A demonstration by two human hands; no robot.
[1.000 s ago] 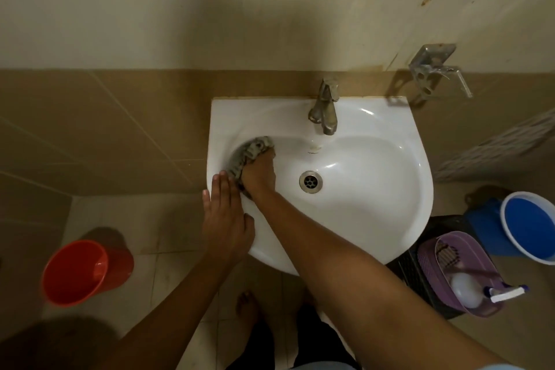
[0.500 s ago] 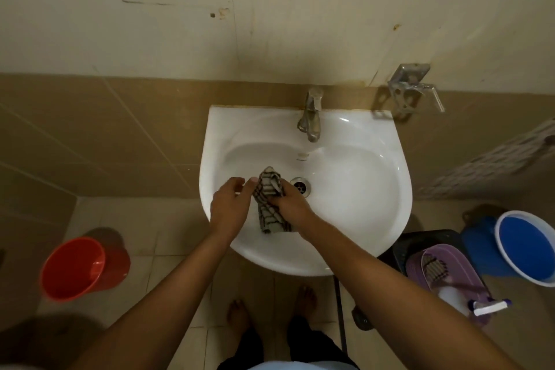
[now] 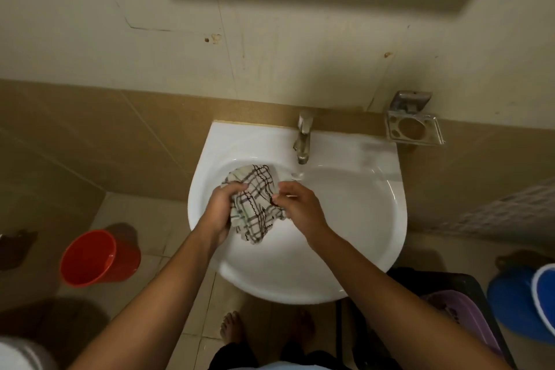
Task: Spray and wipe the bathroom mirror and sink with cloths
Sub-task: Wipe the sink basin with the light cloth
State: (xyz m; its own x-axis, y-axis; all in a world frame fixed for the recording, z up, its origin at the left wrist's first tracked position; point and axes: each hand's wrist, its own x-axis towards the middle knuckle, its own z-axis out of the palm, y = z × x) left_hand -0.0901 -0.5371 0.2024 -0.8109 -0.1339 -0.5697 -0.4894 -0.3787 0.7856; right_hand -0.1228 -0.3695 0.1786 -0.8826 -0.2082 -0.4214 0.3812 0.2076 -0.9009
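Checked cloth (image 3: 255, 204) gripped between both curled hands, left (image 3: 222, 210) and right (image 3: 300, 207), apparently above sink (image 3: 360, 234).

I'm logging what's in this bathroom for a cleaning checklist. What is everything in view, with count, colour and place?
sink: one, white, on the wall at centre
tap: one, grey metal, back rim of the sink
cloth: one, pale with dark checks, over the basin
holder: one, grey metal, on the wall right of the sink
red bucket: one, floor at left
blue bucket: one, floor at far right
basket: one, purple, low right on a dark stand
left hand: grips the cloth's left side
right hand: pinches the cloth's right side
feet: two, bare, on the floor below the sink
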